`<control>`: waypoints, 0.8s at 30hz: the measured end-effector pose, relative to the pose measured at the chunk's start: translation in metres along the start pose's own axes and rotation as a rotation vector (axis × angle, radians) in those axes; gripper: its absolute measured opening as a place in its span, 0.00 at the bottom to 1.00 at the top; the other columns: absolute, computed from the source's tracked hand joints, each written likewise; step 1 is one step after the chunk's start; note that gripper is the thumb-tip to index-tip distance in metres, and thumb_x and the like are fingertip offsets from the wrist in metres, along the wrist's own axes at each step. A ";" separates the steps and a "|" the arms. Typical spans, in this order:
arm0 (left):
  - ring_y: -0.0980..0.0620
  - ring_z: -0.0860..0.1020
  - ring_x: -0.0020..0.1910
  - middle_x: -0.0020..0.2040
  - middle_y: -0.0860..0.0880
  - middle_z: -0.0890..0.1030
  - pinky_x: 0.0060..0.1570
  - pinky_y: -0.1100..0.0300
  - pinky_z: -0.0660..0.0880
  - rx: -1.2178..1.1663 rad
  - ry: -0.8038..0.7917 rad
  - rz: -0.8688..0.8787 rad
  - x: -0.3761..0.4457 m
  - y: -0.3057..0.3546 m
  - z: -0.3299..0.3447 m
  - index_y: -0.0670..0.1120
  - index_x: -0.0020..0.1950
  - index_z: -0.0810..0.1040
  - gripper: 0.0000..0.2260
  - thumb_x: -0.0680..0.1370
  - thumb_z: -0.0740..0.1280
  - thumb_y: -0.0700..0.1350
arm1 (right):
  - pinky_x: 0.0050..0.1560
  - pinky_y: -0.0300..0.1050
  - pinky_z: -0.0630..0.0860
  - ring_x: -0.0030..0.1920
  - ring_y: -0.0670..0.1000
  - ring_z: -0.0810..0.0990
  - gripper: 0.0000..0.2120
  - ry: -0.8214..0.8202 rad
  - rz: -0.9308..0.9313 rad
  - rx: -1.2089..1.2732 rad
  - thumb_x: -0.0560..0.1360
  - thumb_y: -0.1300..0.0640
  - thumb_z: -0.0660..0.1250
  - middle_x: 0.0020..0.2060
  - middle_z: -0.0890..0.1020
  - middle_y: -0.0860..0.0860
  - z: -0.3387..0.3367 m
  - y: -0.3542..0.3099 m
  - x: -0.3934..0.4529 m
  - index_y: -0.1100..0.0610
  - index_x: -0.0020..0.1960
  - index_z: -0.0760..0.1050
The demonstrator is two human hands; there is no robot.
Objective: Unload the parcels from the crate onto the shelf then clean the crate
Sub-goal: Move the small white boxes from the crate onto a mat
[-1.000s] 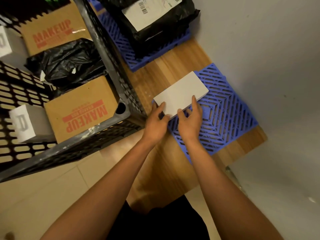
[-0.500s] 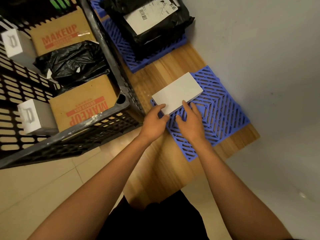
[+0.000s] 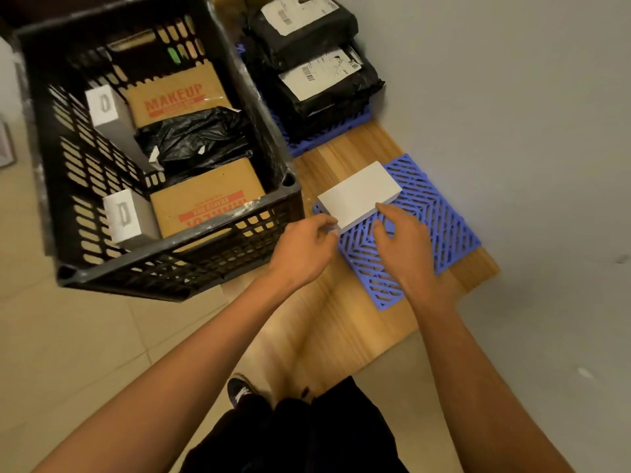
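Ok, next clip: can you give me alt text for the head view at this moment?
Seen from above, a person's left hand and right hand touch a white box lying on a blue grid mat on a wooden shelf. Beside it, a black crate holds two cardboard boxes, a black bag and two white boxes; black parcels sit stacked farther back.

There is one view only, from a wide-angle camera worn on the person's head, looking steeply down and forward, close above the outstretched forearms. The black slatted plastic crate (image 3: 164,186) fills the frame toward ten o'clock, the light wooden plank shelf (image 3: 345,322) runs from centre toward one o'clock, and the plain grey wall (image 3: 512,131) takes three o'clock. The person's own dark shorts (image 3: 297,435) sit at six o'clock. Straight edges bow toward the borders.
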State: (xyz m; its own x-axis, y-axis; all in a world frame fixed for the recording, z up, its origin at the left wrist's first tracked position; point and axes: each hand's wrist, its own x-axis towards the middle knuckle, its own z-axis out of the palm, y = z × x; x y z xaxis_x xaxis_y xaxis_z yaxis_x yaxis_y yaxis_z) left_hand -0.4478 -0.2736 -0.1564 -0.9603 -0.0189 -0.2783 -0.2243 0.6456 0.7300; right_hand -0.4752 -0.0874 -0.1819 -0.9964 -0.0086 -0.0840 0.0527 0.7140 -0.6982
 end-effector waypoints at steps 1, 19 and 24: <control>0.54 0.79 0.61 0.64 0.51 0.82 0.59 0.59 0.75 -0.006 -0.002 0.027 -0.009 -0.001 -0.009 0.49 0.70 0.78 0.16 0.83 0.65 0.48 | 0.67 0.44 0.70 0.67 0.52 0.76 0.18 0.023 -0.013 0.021 0.82 0.57 0.64 0.68 0.79 0.53 -0.002 -0.011 -0.009 0.58 0.71 0.75; 0.63 0.81 0.50 0.52 0.57 0.85 0.51 0.68 0.76 -0.174 0.200 0.270 -0.178 -0.122 -0.231 0.52 0.60 0.84 0.10 0.81 0.67 0.45 | 0.65 0.43 0.70 0.63 0.48 0.77 0.14 0.109 -0.342 -0.007 0.80 0.56 0.67 0.61 0.83 0.47 0.097 -0.247 -0.149 0.50 0.65 0.81; 0.72 0.76 0.49 0.52 0.58 0.83 0.42 0.79 0.69 -0.160 0.269 0.246 -0.180 -0.153 -0.280 0.52 0.60 0.83 0.10 0.82 0.66 0.45 | 0.67 0.44 0.68 0.65 0.51 0.77 0.15 0.001 -0.411 -0.065 0.80 0.55 0.67 0.62 0.83 0.50 0.121 -0.294 -0.148 0.54 0.65 0.81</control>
State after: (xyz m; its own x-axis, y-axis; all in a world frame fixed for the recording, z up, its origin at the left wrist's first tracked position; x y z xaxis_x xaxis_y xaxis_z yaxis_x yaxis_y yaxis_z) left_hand -0.2867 -0.5822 -0.0431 -0.9929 -0.0918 0.0753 0.0154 0.5290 0.8485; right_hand -0.3350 -0.3803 -0.0502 -0.9338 -0.3014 0.1931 -0.3537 0.6942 -0.6269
